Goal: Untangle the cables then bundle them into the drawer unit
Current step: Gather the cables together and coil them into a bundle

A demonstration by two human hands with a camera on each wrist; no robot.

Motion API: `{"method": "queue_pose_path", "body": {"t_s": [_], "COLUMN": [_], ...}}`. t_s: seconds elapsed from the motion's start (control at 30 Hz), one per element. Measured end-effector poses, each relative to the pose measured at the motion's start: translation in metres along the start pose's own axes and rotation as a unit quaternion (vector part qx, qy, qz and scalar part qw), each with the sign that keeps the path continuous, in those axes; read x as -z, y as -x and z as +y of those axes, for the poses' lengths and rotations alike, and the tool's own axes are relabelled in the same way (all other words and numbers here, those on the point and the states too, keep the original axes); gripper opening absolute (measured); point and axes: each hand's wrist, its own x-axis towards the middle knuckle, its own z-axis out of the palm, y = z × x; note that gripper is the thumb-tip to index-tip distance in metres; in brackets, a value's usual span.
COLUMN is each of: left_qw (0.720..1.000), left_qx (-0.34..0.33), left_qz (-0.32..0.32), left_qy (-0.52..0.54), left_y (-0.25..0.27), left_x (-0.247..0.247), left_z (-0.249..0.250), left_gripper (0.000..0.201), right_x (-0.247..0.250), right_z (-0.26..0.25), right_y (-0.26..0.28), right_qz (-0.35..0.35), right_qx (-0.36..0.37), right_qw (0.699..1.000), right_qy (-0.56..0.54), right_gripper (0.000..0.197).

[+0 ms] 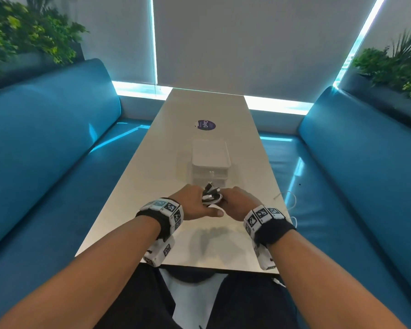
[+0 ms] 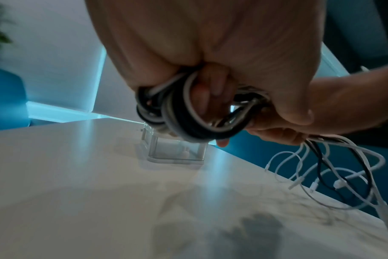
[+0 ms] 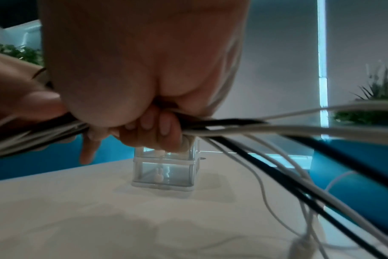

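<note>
While both hands are being held above the worktop (image 1: 152, 162), smooth black and white cables (image 2: 184, 112) are being gripped by curled fingers (image 3: 148, 128) of the left hand (image 1: 195, 205) and right hand (image 1: 240, 201), near the clear, boxy drawer unit (image 1: 210, 162).

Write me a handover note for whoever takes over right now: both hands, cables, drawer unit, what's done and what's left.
Left hand: grips the coiled black and white cables above the table.
Right hand: grips the loose cable tails, which trail to the table's right edge.
Drawer unit: stands just beyond the hands; its drawers look shut.
Done: part of the cables is wound into a coil.
Left: wind in the tails, open a drawer, put the bundle inside.
</note>
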Motion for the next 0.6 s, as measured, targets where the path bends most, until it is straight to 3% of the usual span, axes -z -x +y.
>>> {"method": "queue_pose_path", "body": {"t_s": [0.13,0.27,0.37,0.47,0.6], "left_qw": [0.998,0.995,0.999,0.982,0.961], "left_qx": [0.007,-0.028,-0.009,0.049,0.085], "left_qz": [0.020,0.018,0.026,0.079,0.150], "left_qy": [-0.052,-0.094,0.034,0.165,0.217], "left_y": [-0.004,-0.008,-0.010,-0.015,-0.022], "left_x": [-0.005,-0.006,-0.004,0.009,0.029], "left_z": [-0.006,-0.007,-0.005,-0.017,-0.031], "left_gripper": [0.023,0.021,0.007,0.018,0.027], "right_x": [-0.006,-0.009,-0.006,-0.006,-0.009], "right_z": [0.001,0.002,0.002,0.016,0.036], "right_y": [0.000,0.001,0.003,0.017,0.030], "right_qz": [0.021,0.028,0.045,0.046,0.052], "right_qx": [-0.013,-0.015,-0.012,-0.042,-0.063], "right_qw": [0.999,0.999,0.997,0.996,0.993], "right_qy": [-0.021,-0.043,-0.055,-0.058,-0.080], "right_gripper": [0.019,0.018,0.021,0.027,0.028]}}
